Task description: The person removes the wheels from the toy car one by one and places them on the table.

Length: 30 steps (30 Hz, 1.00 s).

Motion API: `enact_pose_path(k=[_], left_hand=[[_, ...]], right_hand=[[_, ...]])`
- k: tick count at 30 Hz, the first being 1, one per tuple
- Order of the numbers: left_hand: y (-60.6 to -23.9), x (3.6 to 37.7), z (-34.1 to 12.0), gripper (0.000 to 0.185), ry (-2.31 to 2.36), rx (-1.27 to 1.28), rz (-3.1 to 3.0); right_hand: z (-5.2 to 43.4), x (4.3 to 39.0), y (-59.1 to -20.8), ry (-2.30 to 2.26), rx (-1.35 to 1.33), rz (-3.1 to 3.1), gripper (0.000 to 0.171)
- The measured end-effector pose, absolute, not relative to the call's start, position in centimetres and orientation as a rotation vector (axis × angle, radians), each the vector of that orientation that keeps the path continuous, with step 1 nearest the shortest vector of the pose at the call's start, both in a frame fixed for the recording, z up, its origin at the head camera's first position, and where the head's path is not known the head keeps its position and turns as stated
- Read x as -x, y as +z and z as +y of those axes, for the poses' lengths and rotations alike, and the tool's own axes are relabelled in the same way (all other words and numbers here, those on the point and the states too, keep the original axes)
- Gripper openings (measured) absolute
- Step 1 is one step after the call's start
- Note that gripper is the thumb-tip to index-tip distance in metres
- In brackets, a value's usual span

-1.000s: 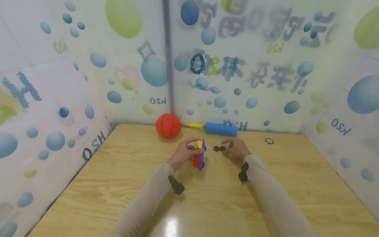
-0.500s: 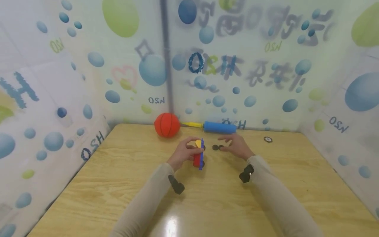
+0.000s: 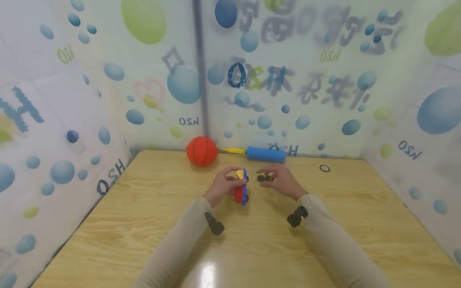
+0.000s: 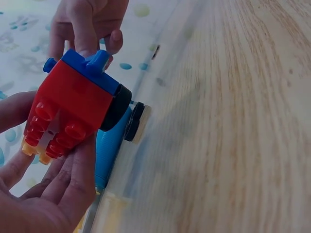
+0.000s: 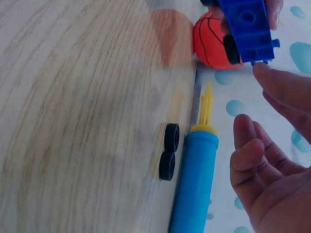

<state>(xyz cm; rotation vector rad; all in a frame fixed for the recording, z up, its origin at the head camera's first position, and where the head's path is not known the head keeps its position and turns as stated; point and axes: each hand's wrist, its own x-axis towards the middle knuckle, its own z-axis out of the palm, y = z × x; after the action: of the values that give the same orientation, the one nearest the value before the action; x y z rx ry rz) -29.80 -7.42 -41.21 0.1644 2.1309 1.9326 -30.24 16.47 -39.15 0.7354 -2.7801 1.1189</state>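
- The left hand held a toy block car above the counter, its fingers curled under and around the red body, thumb on the near side.
- In the left wrist view the toy block car showed a red studded body, a blue plate along one side, yellow pieces at one end and a black wheel against the blue plate.
- The right hand hovered just beside the car, its fingers loosely spread and bent, holding nothing; in the left wrist view its fingertips sat at the blue plate, though contact could not be told for certain.
- A pair of black wheels lay on the counter, just below the right hand's fingers and beside a blue pump.
- The blue pump lay along the back wall, its yellow nozzle pointing at an orange ball.
- A small round disc lay well apart to the right, near the wall.
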Motion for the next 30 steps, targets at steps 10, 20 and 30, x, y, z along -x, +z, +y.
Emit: enact_pose_path(k=[10, 20, 30], left_hand=[[-41.4, 29.8, -7.1, 0.045, 2.003, -0.148, 2.116], [-40.7, 29.8, -6.9, 0.044, 2.067, -0.114, 2.091], [-41.0, 29.7, -7.0, 0.043, 2.064, -0.081, 2.103]], right_hand=[[14.7, 28.2, -38.7, 1.185, -0.905, -2.691, 0.029], [13.5, 27.0, -38.9, 1.240, -0.983, -2.658, 0.031], [12.3, 25.6, -39.0, 1.002, -1.108, -2.699, 0.042]])
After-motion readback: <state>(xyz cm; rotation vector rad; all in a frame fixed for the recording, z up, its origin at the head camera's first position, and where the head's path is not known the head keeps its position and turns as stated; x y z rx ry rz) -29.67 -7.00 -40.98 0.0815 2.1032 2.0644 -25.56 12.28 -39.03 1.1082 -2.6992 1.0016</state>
